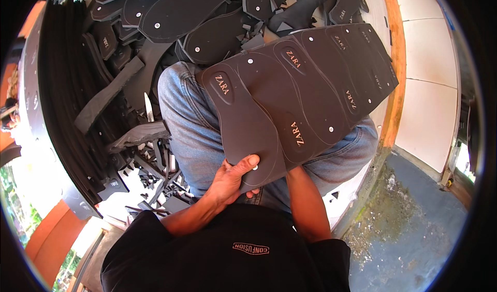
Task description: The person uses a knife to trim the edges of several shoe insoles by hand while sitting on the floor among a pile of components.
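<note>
A dark foam sheet [310,92] with several sole outlines, pale metal dots and printed lettering lies across my lap, slanting up to the right. My left hand [234,179] grips its near left corner, thumb flat on top beside a metal dot and fingertips curled underneath. One sole outline [243,121] runs along the left edge, still flush with the sheet. My right hand [295,176] reaches beneath the near edge; the sheet hides its fingers. Beyond the sheet is a heap of loose dark soles [181,17].
On the left stands a tall stack of dark sheets [67,84]. Beside my knee are curved offcut strips [110,94], small scraps [165,180] and a pale pointed blade [149,107]. To the right run a wooden edge [398,74], white tiles [427,48] and a stained grey floor [414,224].
</note>
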A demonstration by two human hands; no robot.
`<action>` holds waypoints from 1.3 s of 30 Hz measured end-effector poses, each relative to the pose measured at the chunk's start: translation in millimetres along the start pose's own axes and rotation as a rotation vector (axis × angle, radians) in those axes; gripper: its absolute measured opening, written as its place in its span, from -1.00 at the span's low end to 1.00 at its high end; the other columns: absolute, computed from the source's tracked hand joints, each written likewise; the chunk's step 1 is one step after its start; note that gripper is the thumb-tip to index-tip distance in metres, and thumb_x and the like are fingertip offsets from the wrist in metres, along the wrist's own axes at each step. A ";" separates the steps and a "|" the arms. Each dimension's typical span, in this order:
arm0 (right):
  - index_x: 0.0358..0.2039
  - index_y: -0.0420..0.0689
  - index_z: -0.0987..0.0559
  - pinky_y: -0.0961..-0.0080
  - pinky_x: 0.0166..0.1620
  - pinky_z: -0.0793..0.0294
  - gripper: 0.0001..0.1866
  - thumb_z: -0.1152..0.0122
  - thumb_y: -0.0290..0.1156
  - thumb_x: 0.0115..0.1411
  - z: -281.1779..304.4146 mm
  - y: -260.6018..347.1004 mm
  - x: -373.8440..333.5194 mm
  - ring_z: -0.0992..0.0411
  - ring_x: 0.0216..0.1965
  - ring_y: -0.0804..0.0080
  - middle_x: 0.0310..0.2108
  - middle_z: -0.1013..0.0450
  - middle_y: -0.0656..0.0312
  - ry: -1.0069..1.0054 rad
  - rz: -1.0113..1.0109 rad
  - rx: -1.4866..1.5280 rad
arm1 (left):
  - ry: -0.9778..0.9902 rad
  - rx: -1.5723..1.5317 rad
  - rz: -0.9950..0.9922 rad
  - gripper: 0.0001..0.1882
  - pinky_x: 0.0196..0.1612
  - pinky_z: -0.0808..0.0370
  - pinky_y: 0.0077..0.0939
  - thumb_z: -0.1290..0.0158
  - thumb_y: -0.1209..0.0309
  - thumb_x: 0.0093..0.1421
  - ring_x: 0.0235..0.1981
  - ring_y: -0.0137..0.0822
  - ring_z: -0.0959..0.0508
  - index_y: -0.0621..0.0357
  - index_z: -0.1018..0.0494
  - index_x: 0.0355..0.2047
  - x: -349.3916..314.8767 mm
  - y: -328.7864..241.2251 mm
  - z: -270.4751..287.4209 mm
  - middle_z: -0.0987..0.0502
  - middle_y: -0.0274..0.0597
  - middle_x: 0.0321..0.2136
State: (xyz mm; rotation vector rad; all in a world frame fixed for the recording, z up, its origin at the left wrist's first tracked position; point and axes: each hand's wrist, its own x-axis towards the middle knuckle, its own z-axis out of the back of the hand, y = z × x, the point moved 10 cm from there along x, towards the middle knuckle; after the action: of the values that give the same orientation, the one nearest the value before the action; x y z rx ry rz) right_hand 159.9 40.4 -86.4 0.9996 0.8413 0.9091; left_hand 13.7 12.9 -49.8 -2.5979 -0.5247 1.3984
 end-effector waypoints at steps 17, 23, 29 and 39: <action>-0.24 -0.14 -0.47 0.53 -0.28 -0.38 -0.72 -0.02 -0.20 0.20 -27.7 10.0 66.4 -0.39 -0.34 0.46 -0.39 -0.41 0.27 -0.220 -0.081 0.261 | -0.033 0.006 0.000 -0.65 -0.83 -0.34 -0.63 -0.14 0.21 0.10 -0.77 -0.38 -0.46 0.24 -0.36 -0.29 -13.8 -6.3 9.9 -0.45 -0.21 -0.62; -0.30 -0.15 -0.49 0.56 -0.35 -0.40 -0.69 0.01 -0.16 0.22 -76.4 21.1 102.8 -0.40 -0.42 0.51 -0.47 -0.42 0.31 0.051 -0.278 0.503 | 0.110 0.131 0.015 -0.63 -0.83 -0.28 -0.68 -0.17 0.35 0.05 -0.77 -0.43 -0.43 0.33 -0.38 -0.21 -56.7 -13.6 33.5 -0.47 -0.23 -0.65; -0.36 -0.26 -0.52 0.68 -0.69 -0.15 -0.56 -0.08 -0.04 0.17 -89.4 102.0 54.6 -0.23 -0.73 0.64 -0.59 -0.38 0.34 0.199 -0.406 1.315 | 0.207 0.397 -0.160 -0.69 -0.33 -0.42 -0.63 -0.18 0.50 0.00 -0.42 -0.45 -0.51 0.37 -0.49 -0.22 -75.2 -63.4 91.2 -0.56 -0.20 -0.42; -0.40 -0.24 -0.39 0.67 -0.67 -0.14 -0.83 -0.16 -0.42 0.15 67.2 47.8 -30.9 -0.16 -0.73 0.69 -0.67 -0.22 0.38 -0.475 -0.353 0.687 | 0.510 -0.345 -0.803 -0.15 0.20 -0.12 -0.12 0.12 -0.24 0.09 0.17 -0.15 -0.21 0.22 -0.17 0.16 -34.8 -139.5 32.8 -0.27 -0.10 0.12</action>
State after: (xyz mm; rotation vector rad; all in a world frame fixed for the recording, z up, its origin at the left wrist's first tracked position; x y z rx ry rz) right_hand 197.2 3.4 -15.7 1.5184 0.8928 0.0434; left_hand -63.9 128.4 -0.7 -2.3514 -1.5716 0.4012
